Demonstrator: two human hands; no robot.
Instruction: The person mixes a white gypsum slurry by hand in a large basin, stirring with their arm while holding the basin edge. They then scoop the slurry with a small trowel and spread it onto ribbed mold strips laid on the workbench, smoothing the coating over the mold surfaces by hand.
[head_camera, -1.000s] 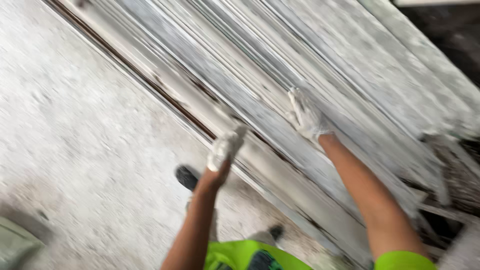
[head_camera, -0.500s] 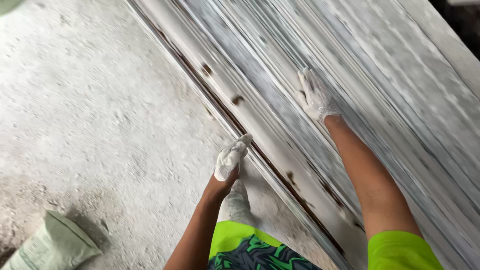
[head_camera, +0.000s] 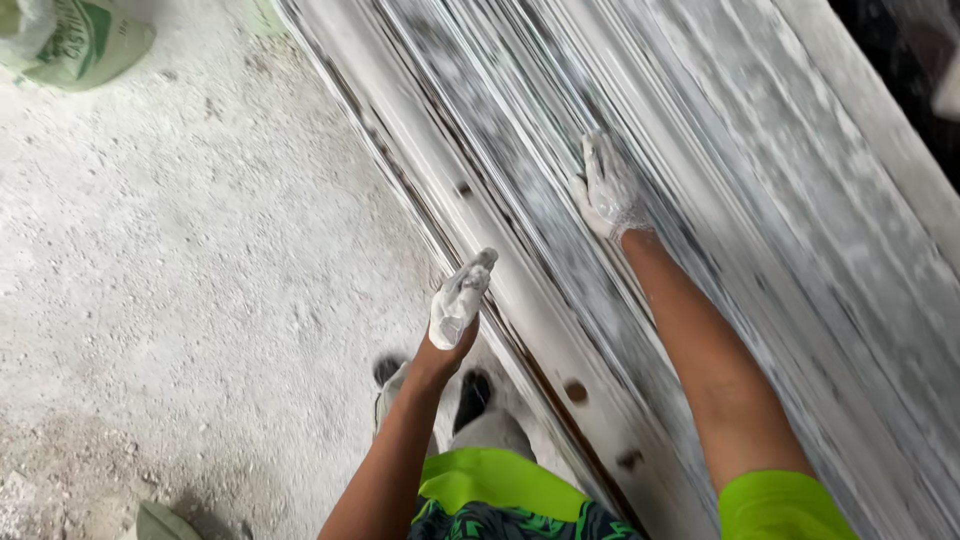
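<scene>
A long white plaster moulding (head_camera: 700, 150) with ridged profiles runs diagonally from top centre to bottom right. My right hand (head_camera: 608, 187), coated in white plaster, lies flat on its ridged face with fingers spread. My left hand (head_camera: 459, 300), also plaster-coated, hovers at the moulding's near edge, fingers together and pointing along it, holding nothing that I can see. A dark rusty strip with round marks (head_camera: 500, 320) runs along that edge.
A dusty white concrete floor (head_camera: 200, 260) fills the left side. A green-and-white sack (head_camera: 80, 40) lies at the top left, another sack corner (head_camera: 160, 522) at the bottom left. My shoes (head_camera: 470, 395) stand beside the moulding's edge.
The view has shifted along the moulding. My right hand has slid further up the ridged face, and my left hand stays by the near edge.
</scene>
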